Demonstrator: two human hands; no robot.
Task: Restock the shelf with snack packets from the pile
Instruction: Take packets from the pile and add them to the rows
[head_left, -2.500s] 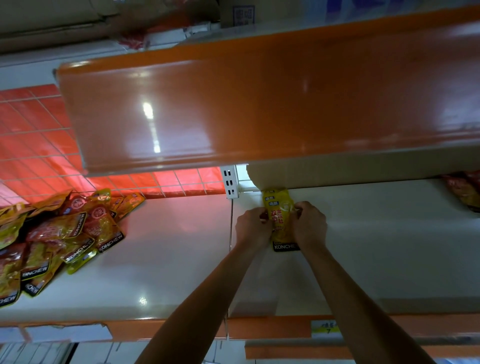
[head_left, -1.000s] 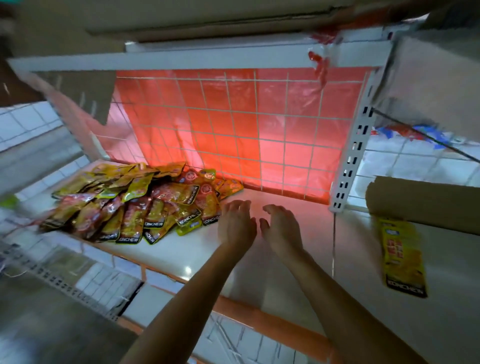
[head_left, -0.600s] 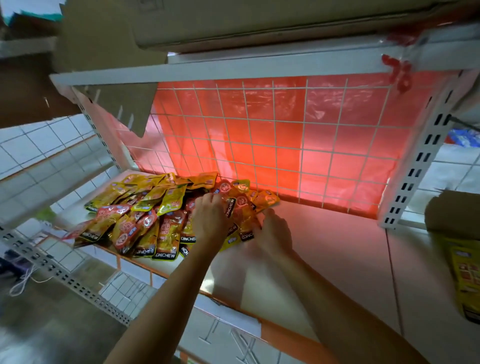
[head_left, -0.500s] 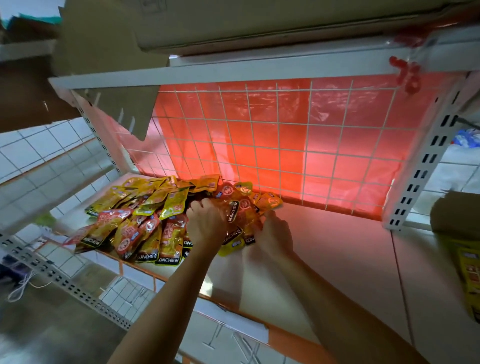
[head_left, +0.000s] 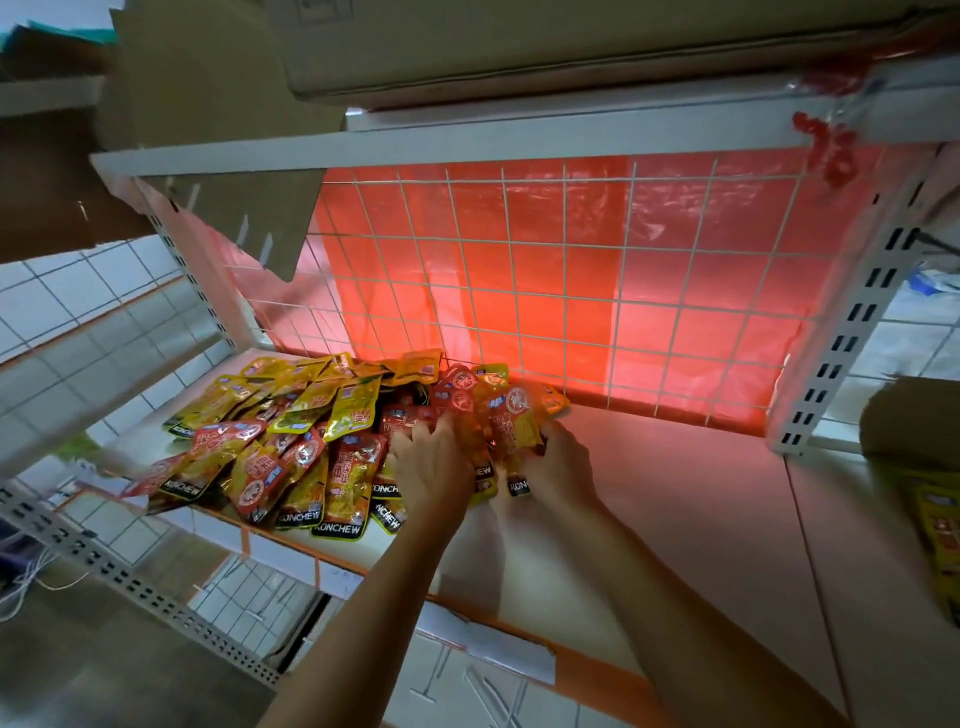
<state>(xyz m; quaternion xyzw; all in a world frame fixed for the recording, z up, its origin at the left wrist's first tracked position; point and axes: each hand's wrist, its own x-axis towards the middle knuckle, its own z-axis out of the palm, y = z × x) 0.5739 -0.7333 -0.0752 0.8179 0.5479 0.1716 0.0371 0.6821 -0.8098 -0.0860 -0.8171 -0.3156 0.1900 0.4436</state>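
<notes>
On pile, left hand, right hand: fingertips buried.

Head cam, down, close to shelf

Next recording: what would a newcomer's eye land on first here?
The wire-grid back panel glowing red at the back of the shelf stands out first. Below it, a heap of yellow and red KONCHEW snack packets covers the shelf's left side. At the heap's right edge the right hand grips a few packets; the left hand lies on others, its grip unclear.
</notes>
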